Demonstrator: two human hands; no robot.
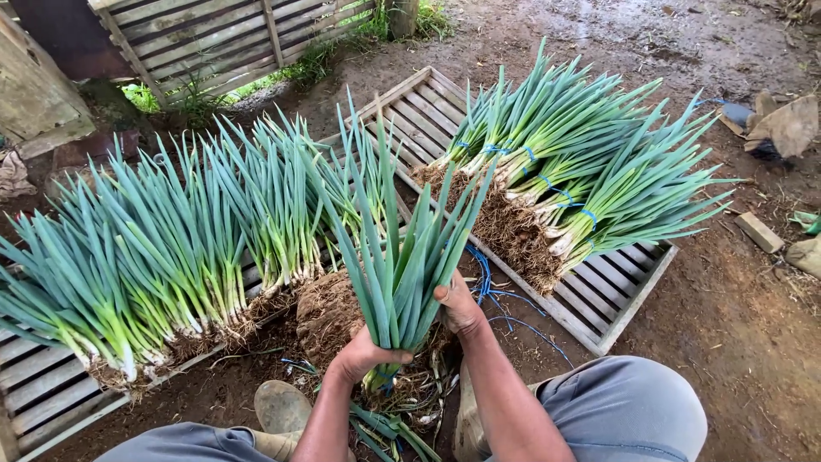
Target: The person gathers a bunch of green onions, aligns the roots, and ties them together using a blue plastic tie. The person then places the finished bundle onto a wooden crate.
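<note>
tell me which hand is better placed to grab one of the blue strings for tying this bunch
Right, probably. The left hand is clamped round the bunch of green onions near its base, holding it upright. The right hand only rests against the leaves, and the loose blue strings lie on the ground just beside it.

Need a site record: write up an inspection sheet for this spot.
Surface: muddy ground; slatted pallets.
Job's things: upright onion bunch; blue ties.
Clutter: trimmings; wood scrap.
Grippers: left hand grips the bunch's base; right hand, fingers hidden, presses its side.
Cables: nothing seen.
Surroundings: loose onions at left; tied bundles at right; fence.
</note>
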